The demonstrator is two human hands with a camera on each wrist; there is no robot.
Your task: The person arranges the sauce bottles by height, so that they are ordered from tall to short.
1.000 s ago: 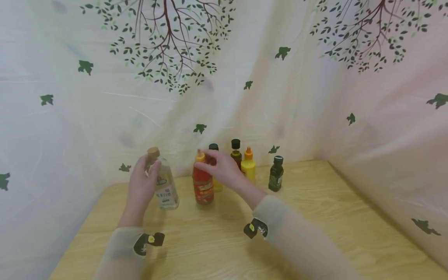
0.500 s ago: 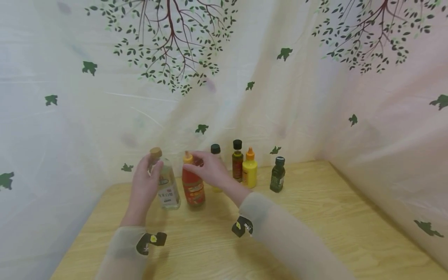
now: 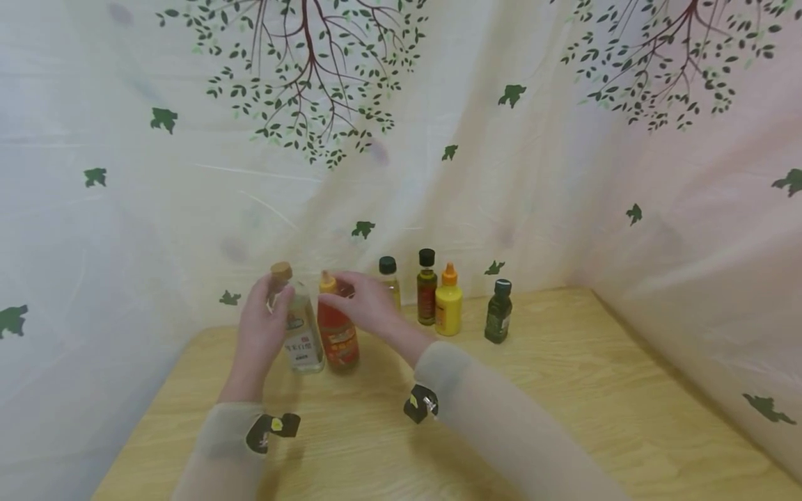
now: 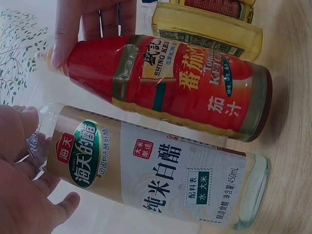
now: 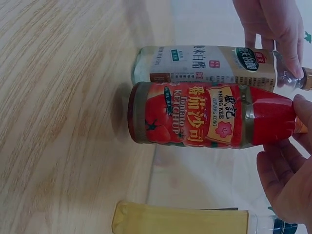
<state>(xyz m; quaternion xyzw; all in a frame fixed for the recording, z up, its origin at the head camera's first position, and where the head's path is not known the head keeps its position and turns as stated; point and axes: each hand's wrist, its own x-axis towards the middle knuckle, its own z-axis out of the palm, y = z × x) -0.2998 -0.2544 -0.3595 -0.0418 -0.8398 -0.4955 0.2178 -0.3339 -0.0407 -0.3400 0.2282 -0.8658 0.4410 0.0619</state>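
Note:
My left hand (image 3: 263, 323) holds a clear glass bottle of white rice vinegar (image 4: 180, 180) by its neck, fingers and thumb around it below the tan cap. Right beside it is a red tomato ketchup bottle (image 5: 190, 114) with a yellow-orange nozzle. My right hand (image 3: 370, 306) grips this ketchup bottle near the top, thumb on the near side. Both bottles are close to upright and nearly side by side at the left of the table. Whether the ketchup's base touches the wood, I cannot tell.
Behind my right hand stands a yellow oil bottle (image 3: 390, 285) with a dark cap. Farther right are a dark-capped slim bottle (image 3: 427, 292), a yellow squeeze bottle (image 3: 448, 306) and a small dark green bottle (image 3: 498, 316). A leaf-printed curtain (image 3: 401, 188) hangs behind the wooden table (image 3: 376, 431).
My right hand has carried the ketchup bottle leftward, up beside the vinegar bottle, uncovering the bottles behind. The left hand stays on the vinegar bottle's neck, nearly still.

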